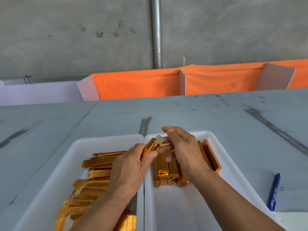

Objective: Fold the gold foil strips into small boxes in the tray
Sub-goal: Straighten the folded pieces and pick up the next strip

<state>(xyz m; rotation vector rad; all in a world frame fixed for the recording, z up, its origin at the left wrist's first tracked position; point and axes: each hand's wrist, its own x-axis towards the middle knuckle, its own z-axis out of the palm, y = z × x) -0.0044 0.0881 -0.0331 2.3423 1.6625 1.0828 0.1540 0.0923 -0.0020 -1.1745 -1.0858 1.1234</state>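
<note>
Gold strips (98, 165) are piled flat in the left tray (78, 144), some crossed over others. Part of the pile is hidden by the left arm.

One box (150, 146) is held up over the place where the two white trays meet. It is gripped by the left hand (128, 170), with the fingers (152, 154) and thumb curled round its lower part. Its top end is tilted up and away, and a white flap (159, 139) is seen sticking out there. The flap end is held by the right hand (185, 147). Its fingers are bent in close, one above the flap and others under the end of the box.

Finished boxes (168, 170) are packed side by side in the far part of the right tray (215, 140), under the right hand. Most are laid long and flat, and a few are leaned by the tray's right wall.

Both trays are set side by side on the grey counter (216, 114), with their rims touching. A blue pen (274, 192) is laid on the counter, just right of the right tray. Dark streaks are marked on the counter.

Behind the counter an orange cloth (138, 85) is hung. A grey wall (66, 39) with a metal pipe (156, 30) is seen above it.
</note>
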